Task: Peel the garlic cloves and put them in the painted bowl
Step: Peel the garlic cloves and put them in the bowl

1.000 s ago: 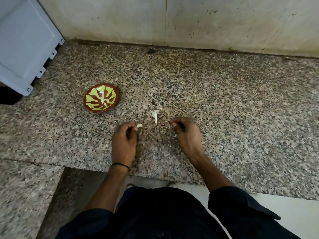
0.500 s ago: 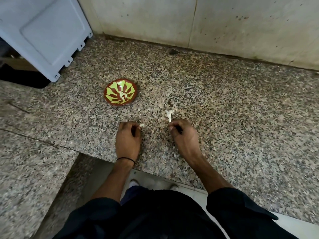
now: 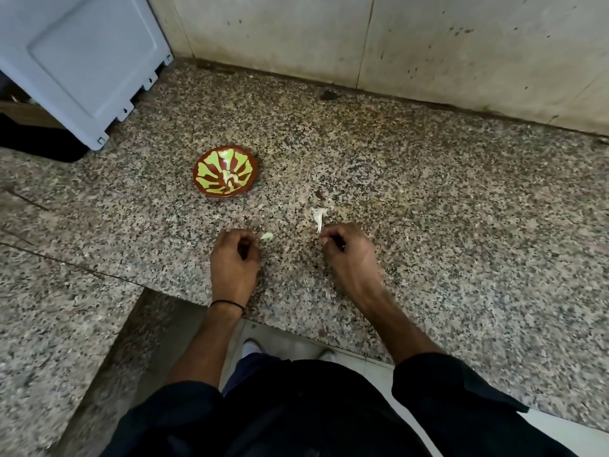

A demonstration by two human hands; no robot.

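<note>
— Granite counter [image 3: 428, 225]: where's the garlic?
— One garlic clove [image 3: 267, 236] pinched in my left hand [image 3: 234, 258], near the painted bowl [image 3: 211, 166]; my right hand [image 3: 349, 255] curls beside a peel [image 3: 319, 215], grip I cannot tell.

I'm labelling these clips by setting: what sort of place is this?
Probably a home kitchen: a speckled granite counter against a stained wall, with a painted bowl and garlic skin on it.

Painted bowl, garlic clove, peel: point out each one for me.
Painted bowl [image 3: 211, 164]: head view, bare inner wall, left side.
Garlic clove [image 3: 267, 236]: head view, middle of its visible part.
Peel [image 3: 319, 216]: head view, middle of the white scrap.
</note>
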